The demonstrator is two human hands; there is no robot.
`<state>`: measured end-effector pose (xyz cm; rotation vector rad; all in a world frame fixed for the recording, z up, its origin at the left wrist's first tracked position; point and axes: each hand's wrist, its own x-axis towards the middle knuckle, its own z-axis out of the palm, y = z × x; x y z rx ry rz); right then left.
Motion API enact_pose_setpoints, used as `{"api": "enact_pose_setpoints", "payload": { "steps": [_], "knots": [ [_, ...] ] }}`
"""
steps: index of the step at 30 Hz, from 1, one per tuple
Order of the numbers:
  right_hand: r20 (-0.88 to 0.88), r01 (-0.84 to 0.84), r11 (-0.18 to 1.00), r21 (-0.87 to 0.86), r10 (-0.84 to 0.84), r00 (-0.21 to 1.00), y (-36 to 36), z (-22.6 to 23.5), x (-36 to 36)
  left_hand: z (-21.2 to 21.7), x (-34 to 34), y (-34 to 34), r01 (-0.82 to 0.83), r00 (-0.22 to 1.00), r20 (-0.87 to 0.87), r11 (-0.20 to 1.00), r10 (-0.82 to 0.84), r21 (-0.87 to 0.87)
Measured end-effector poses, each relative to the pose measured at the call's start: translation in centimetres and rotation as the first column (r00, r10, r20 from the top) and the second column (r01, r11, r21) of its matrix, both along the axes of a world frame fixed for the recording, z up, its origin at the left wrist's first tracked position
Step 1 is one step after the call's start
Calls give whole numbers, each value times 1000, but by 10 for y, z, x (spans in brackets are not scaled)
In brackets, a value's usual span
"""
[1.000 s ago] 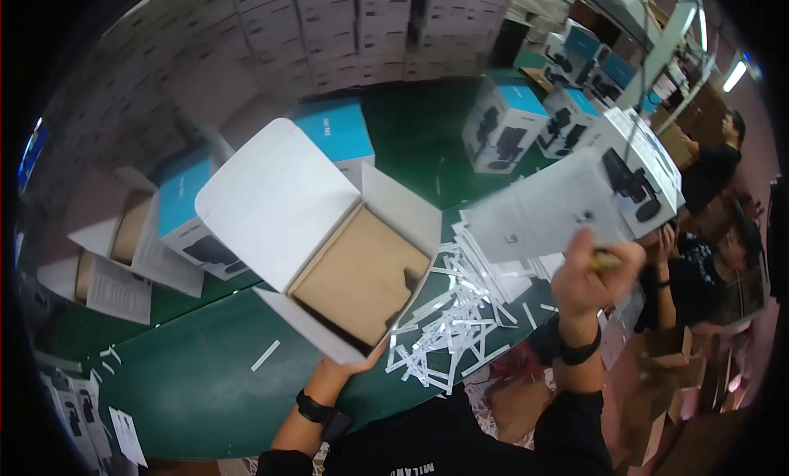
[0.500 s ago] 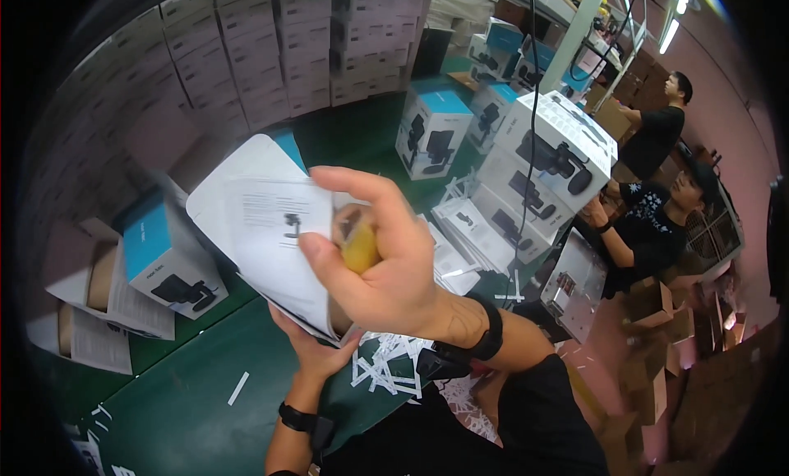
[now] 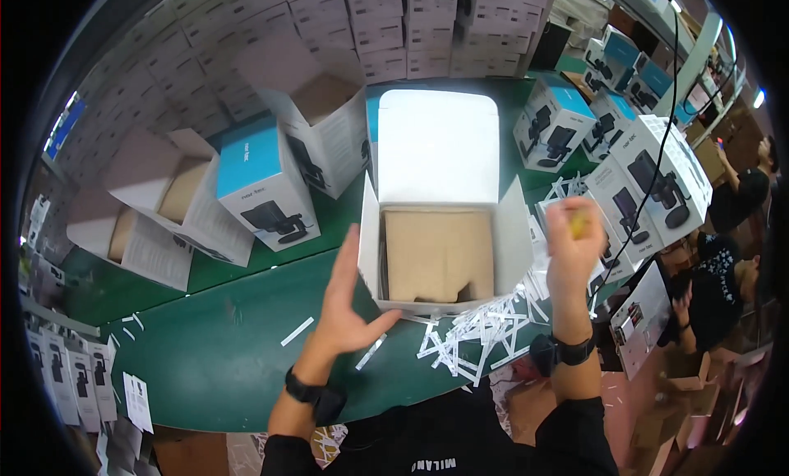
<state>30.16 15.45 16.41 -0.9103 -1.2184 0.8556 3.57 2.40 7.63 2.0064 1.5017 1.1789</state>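
Observation:
An open white carton (image 3: 511, 238) stands in front of me, its lid flap raised at the back and its side flaps standing up. Inside lies a brown cardboard insert (image 3: 440, 250) with notches along the near edge. My left hand (image 3: 341, 311) rests against the carton's left side and near corner, fingers stretched out, thumb apart. To the right of the carton, my right hand (image 3: 575, 242) is raised with its fingers curled around a small yellow thing (image 3: 580, 224); its kind is blurred. Below and behind this hand are printed leaflets (image 3: 538, 254), partly hidden.
White paper strips (image 3: 477, 340) lie heaped before the carton. Open cartons (image 3: 185, 192) and a closed blue-topped carton (image 3: 267, 188) stand left; more printed cartons (image 3: 657, 180) stand right. A black cable (image 3: 664, 139) hangs there. Two people (image 3: 723, 287) are at the far right.
The carton, tilted before, now stands level on the table. My right hand has left it toward the right, and the leaflet is no longer visible over it. The view has swung left.

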Motion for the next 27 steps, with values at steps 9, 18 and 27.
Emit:
{"api": "enact_pose_setpoints", "payload": {
  "steps": [9, 18, 27],
  "knots": [
    [818, -350, 933, -82, 264, 511, 13, 13, -1, 72, 94, 14, -80, 737, -621, 946, 269, 315],
    [832, -376, 925, 54, 166, 529, 32, 24, 11, 67, 95, 14, -95, 754, -585, 931, 298, 351],
    [817, -532, 834, -146, 404, 410, 4, 32, 5, 64, 93, 14, -91, 764, -550, 900, 337, 426]
  ]
}}
